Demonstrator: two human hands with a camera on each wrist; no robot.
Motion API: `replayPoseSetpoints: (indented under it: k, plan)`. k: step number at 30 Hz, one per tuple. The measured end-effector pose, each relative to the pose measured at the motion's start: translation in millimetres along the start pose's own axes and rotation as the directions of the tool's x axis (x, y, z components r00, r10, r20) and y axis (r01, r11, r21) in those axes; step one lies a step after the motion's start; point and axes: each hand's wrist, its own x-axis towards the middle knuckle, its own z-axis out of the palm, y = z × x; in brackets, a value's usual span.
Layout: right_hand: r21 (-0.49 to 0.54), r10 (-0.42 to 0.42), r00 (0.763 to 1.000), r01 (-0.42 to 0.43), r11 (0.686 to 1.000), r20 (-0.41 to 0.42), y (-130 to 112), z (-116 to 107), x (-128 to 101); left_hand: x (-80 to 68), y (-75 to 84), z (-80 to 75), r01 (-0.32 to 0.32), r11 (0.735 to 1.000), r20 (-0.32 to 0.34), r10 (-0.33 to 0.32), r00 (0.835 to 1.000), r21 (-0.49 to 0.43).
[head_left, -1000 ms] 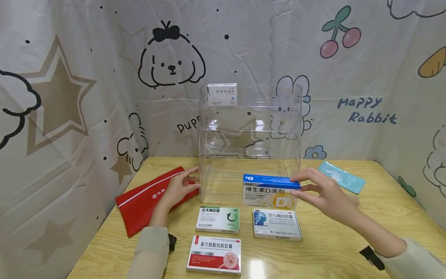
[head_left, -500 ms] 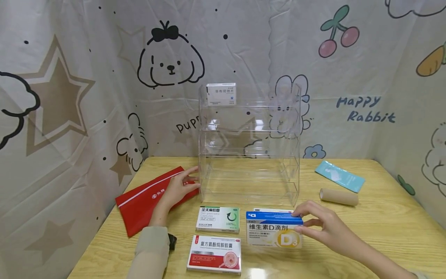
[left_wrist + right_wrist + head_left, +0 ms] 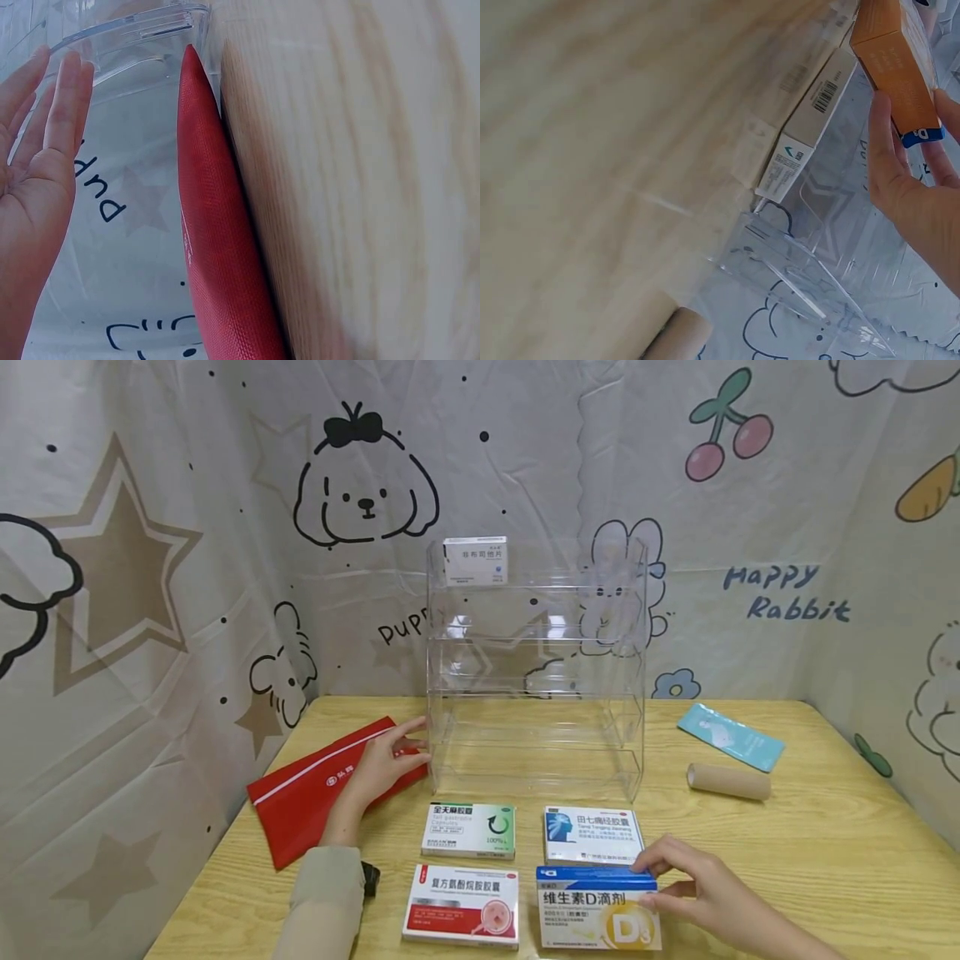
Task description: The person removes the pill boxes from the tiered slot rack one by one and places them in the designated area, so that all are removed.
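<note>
My right hand (image 3: 643, 883) pinches a blue-topped white and orange vitamin D3 box (image 3: 597, 907) by its right end, low over the table's near edge. The box's orange side and blue end show between thumb and fingers in the right wrist view (image 3: 896, 64). It sits right of a red and white box (image 3: 461, 906) and in front of a white box with a blue head picture (image 3: 594, 835). My left hand (image 3: 416, 745) lies with straight fingers on a red pouch (image 3: 315, 785), fingertips against the clear acrylic shelf (image 3: 536, 693). Straight fingers (image 3: 64, 105) reach the shelf wall in the left wrist view.
A green and white box (image 3: 469, 831) lies in front of the shelf. A small white box (image 3: 476, 561) stands on the top tier. A cardboard tube (image 3: 729, 782) and a light blue sachet (image 3: 731, 737) lie at the right. Printed cloth walls surround the wooden table (image 3: 825, 852).
My right hand has brought the vitamin D3 box from in front of the shelf down toward the table's near edge. The left hand has stayed on the pouch.
</note>
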Motion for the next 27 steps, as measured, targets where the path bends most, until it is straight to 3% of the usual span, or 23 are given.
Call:
replayPoseSetpoints:
  k: [10, 27]
  plan:
    - [0.046, 0.160, 0.982, -0.166, 0.985, 0.104, 4.3, -6.2, -10.4, 0.6, -0.4, 1.1, 0.011, 1.000, 0.014, -0.011, 1.000, -0.015]
    - [-0.039, 0.247, 0.964, -0.244, 0.969, 0.095, 13.2, -3.0, -3.5, 0.6, -0.3, -0.9, 0.021, 0.999, 0.015, -0.020, 1.000, -0.024]
